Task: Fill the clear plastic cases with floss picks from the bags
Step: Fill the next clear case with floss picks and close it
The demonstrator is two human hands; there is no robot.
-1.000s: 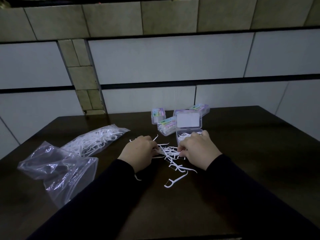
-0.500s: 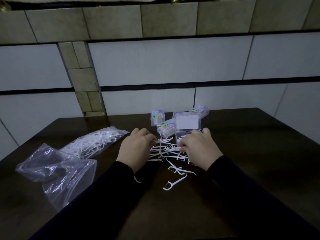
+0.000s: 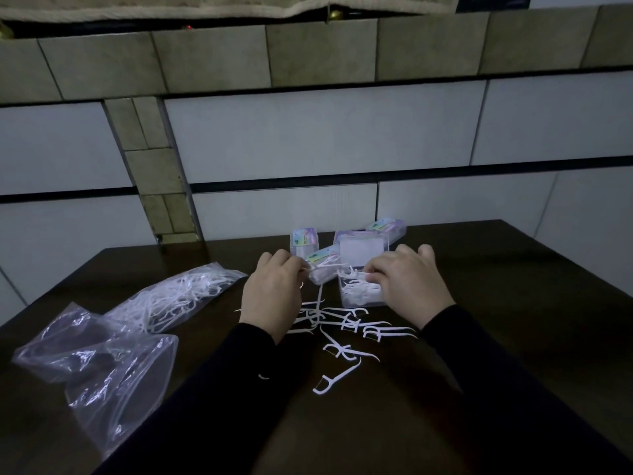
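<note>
**Partway: one case filling, picks left to load**

Clearly, from the head view, the work is midway. An open clear case (image 3: 359, 293) sits on the desk (image 3: 513, 303) just beyond a loose scatter of floss picks (image 3: 342, 330), and it already holds a layer of picks. The right hand (image 3: 407, 286) rests at that case, its grip narrow, fingertips pinching picks at the rim. The left hand (image 3: 274, 293) has its grip closed on a few picks, held near a labelled case (image 3: 322, 265) beside it. Three labelled cases look closed; whether they are full I cannot tell. To the left lie a bag of picks (image 3: 178, 296), still well stocked, and an empty-looking bag (image 3: 99, 365). I judge much remains: the scatter, then that bag.
</note>
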